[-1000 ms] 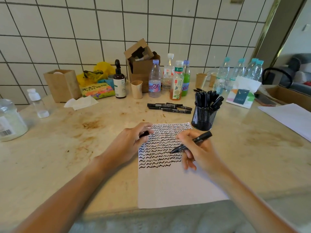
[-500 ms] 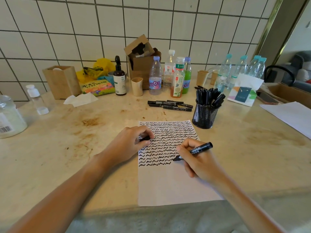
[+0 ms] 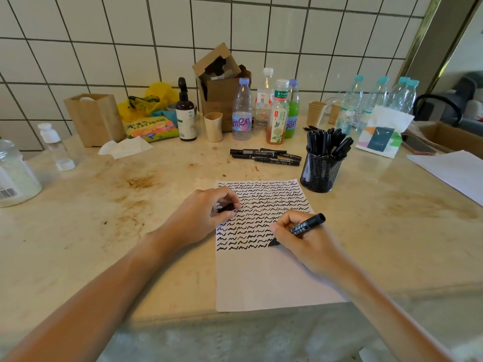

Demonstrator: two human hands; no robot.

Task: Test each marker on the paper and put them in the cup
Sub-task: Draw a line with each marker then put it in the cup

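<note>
Since your left hand (image 3: pixel 201 218) is pinching the cap (image 3: pixel 226 207) while pinning the paper (image 3: pixel 264 270), ease off and the sheet slides, smearing the squiggles. Your right hand (image 3: pixel 300 241) is wrapped around the marker (image 3: pixel 305 227), tip down on the last row; lean on it and it'll probably bleed. The cup (image 3: pixel 320 169) sits beyond your right hand, with untested markers (image 3: pixel 265 155) just left of it.

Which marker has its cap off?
The marker in the right hand, tip down on the paper. The left hand holds its cap. The markers lying on the table are capped.
</note>
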